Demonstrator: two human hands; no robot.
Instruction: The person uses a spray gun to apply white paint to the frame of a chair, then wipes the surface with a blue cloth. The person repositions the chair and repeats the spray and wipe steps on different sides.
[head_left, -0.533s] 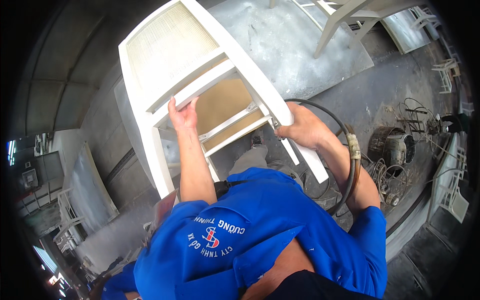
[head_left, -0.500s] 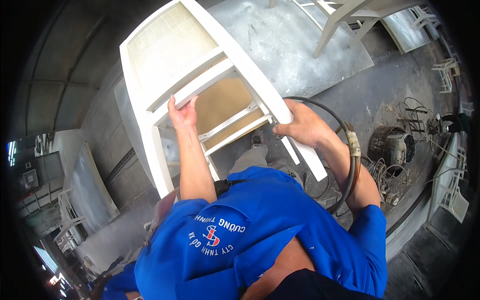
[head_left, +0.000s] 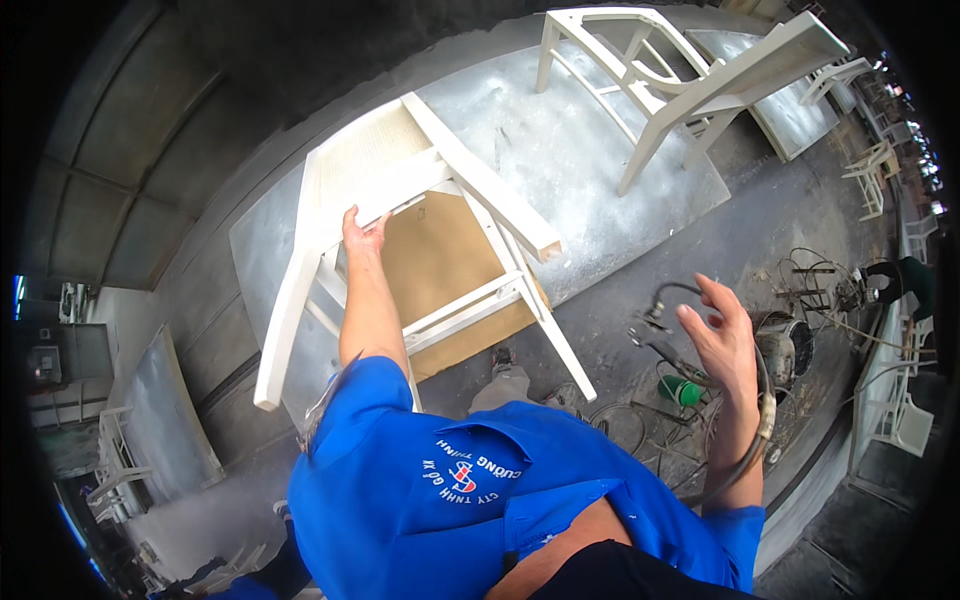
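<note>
A white wooden chair point(head_left: 468, 190) is tipped over, its backrest pointing away from me and its brown seat underside point(head_left: 440, 250) showing between the frame parts. My left hand point(head_left: 366, 234) grips the lower rail of the backrest, thumb and fingers on either side. Off to the right of the chair, my right hand point(head_left: 722, 335) is raised with thumb and fingers apart. A black hose point(head_left: 768, 385) loops behind that hand and along the forearm. Beside the palm are a blurred metal fitting point(head_left: 650, 325) and a green cup point(head_left: 682, 390), perhaps of a spray gun; whether fingers touch them is unclear.
Beneath the chair lies a large grey board point(head_left: 500, 105). Another white chair point(head_left: 650, 120) stands on its far right part. A dirty round drum point(head_left: 785, 345) and tangled hoses cover the floor at right. More boards and white chairs point(head_left: 905, 425) stand around the edges.
My right hand has let go of the chair's leg and moved right, its fingers opening. The chair has turned and shifted farther over the board, with my left hand still on its rail.
</note>
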